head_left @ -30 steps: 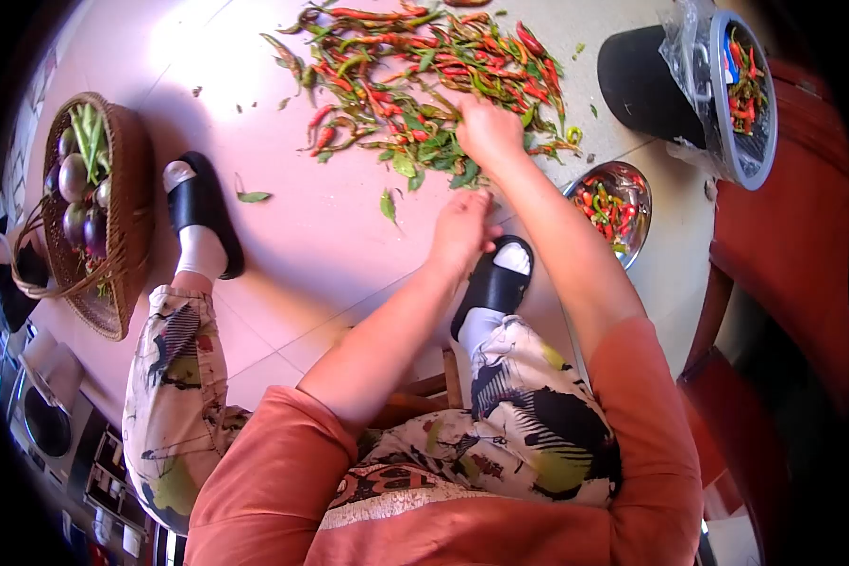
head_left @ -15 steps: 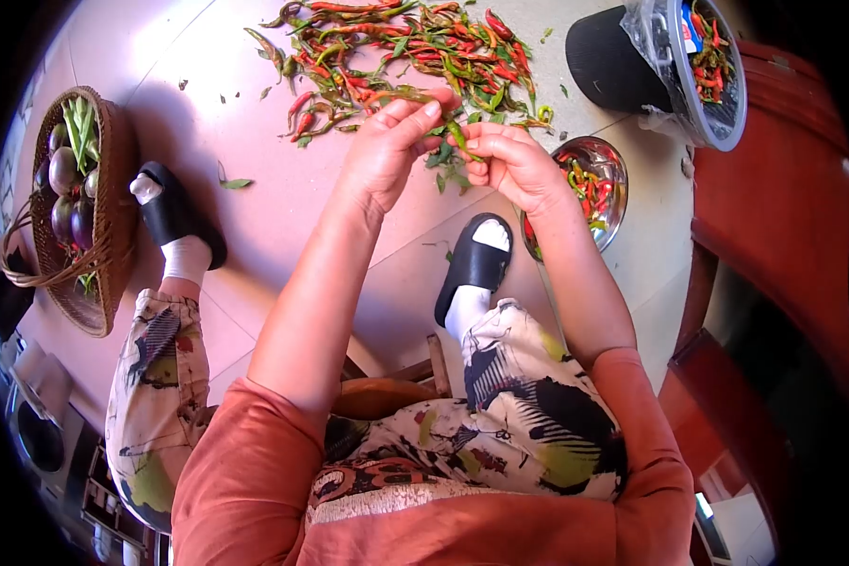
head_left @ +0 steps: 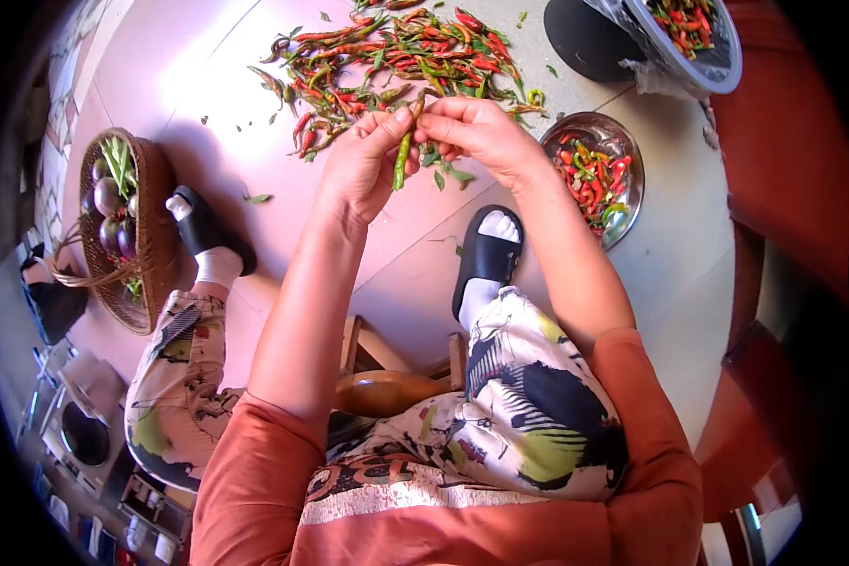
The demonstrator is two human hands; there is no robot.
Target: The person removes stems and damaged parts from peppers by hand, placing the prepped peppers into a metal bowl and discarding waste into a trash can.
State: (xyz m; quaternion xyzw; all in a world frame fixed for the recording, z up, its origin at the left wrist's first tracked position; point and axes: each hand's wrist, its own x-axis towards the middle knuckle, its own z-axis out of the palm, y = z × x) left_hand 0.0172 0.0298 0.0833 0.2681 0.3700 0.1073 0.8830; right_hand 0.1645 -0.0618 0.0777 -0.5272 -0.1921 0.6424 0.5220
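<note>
A chili pepper [head_left: 402, 162], green at its lower end and brownish toward the top, stands nearly upright between my two hands. My left hand [head_left: 360, 168] is closed, with thumb and fingers gripping it from the left. At its upper end, the fingers of my right hand [head_left: 474, 135] are pinched together against it; the exact contact is partly hidden. Just beyond my hands, a pile of red and green chili peppers [head_left: 415, 57] with leaves lies on the floor. Right of my right wrist, a metal bowl [head_left: 640, 189] holds cut-looking red, green and yellow pepper pieces.
A black bucket [head_left: 585, 42] stands at the upper right beside a plastic-lined tub [head_left: 722, 71] of peppers. On the left is a wicker basket [head_left: 156, 236] with eggplants and green pods. Red wooden furniture [head_left: 792, 170] lines the right. My sandalled feet rest on the tiled floor [head_left: 283, 217].
Both hands have moved left and closer together. The pepper has turned so its green end points down. The view has shifted, moving the basket right and the bucket up.
</note>
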